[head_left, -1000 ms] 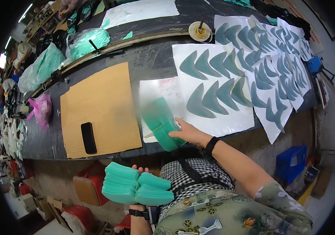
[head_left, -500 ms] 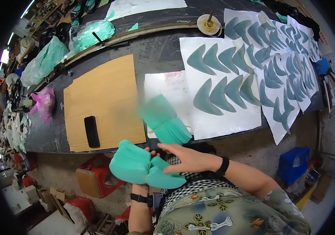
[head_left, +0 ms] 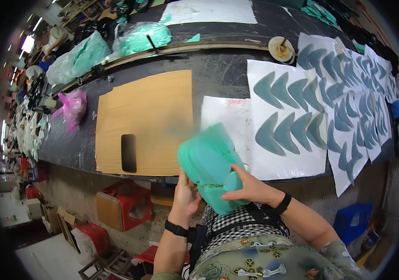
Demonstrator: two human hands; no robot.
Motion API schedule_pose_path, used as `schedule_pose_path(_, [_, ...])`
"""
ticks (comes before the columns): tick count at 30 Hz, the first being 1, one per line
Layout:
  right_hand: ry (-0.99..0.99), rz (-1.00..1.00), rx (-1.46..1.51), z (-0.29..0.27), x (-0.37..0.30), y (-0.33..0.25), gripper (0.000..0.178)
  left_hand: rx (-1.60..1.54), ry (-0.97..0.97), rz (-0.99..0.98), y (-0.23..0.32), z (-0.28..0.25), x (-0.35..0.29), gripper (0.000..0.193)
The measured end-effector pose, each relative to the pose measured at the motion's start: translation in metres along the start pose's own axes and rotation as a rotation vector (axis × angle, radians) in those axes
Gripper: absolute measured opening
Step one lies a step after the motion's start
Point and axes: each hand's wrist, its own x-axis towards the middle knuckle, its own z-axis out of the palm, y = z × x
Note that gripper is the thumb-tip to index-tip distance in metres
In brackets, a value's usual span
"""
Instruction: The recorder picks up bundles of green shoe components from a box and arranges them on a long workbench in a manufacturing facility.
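Observation:
Both hands are on a bundle of thin green cut pieces (head_left: 204,165), cinched near its middle by a narrow band. My left hand (head_left: 186,197) supports it from the lower left, its fingers partly hidden behind the bundle. My right hand (head_left: 248,185) grips its right side, with the thumb across the front below the band. Just beyond, partly covered by the held bundle, a second banded green bundle (head_left: 220,134) lies over a white sheet (head_left: 227,109) at the table's near edge.
Blue-grey crescent pieces (head_left: 268,134) lie in rows on white sheets to the right. Left of the hands, a black phone (head_left: 128,153) rests on brown cardboard (head_left: 152,100). A pink bag (head_left: 73,109), a spool (head_left: 281,49) and a red stool (head_left: 134,205) stand around.
The held bundle has moved up and right toward the table and tilted, now overlapping the bundle lying there. Both hands moved with it. The head view has shifted, so the table appears further right.

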Motion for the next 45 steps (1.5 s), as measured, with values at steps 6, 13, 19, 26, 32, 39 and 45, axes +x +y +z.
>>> schedule_pose_path(6, [0.049, 0.093, 0.382, -0.028, 0.019, -0.021, 0.077, 0.039, -0.073, 0.051, 0.029, 0.031, 0.012, 0.062])
schedule_pose_path(13, [0.175, 0.004, 0.655, -0.057, 0.056, -0.032, 0.068, 0.158, -0.107, 0.106, 0.059, 0.058, 0.060, 0.057])
schedule_pose_path(19, [0.269, 0.000, 0.878, -0.074, 0.083, -0.008, 0.044, 0.141, -0.282, 0.282, 0.049, 0.069, 0.113, 0.050])
schedule_pose_path(26, [0.300, -0.128, 0.926, -0.084, 0.127, -0.013, 0.047, 0.239, -0.198, 0.579, 0.084, 0.091, 0.134, 0.055])
schedule_pose_path(32, [0.373, 0.061, 0.619, -0.090, 0.154, 0.012, 0.061, 0.206, -0.084, 0.536, 0.073, 0.060, 0.135, 0.055])
schedule_pose_path(39, [0.397, 0.112, 0.596, -0.103, 0.115, 0.017, 0.056, 0.103, 0.322, 0.461, 0.026, -0.044, 0.084, 0.040])
schedule_pose_path(45, [0.340, 0.136, 0.641, -0.085, 0.075, 0.024, 0.036, -0.348, 0.445, 0.306, -0.006, -0.116, 0.044, 0.045])
